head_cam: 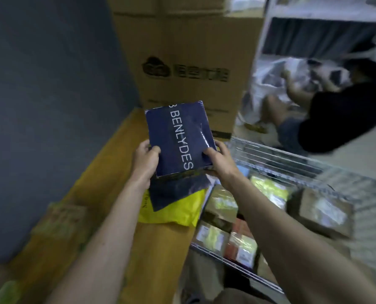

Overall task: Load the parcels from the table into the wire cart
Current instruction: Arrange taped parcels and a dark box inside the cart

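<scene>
Both hands, left point(144, 160) and right point(219, 160), are clasped around a dark blue parcel point(180, 137), lifted off the table point(160, 249) for carrying to the wire cart point(292, 167)

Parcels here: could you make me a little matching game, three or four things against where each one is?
Things:
1. dark blue parcel
2. yellow parcel
3. brown boxes
4. large cardboard carton

Places:
A. inside the wire cart
B. standing at the far end of the table
C. held up in both hands, left and right
D. lying on the table under another dark bag

Pairs: 1-C, 2-D, 3-A, 4-B
</scene>
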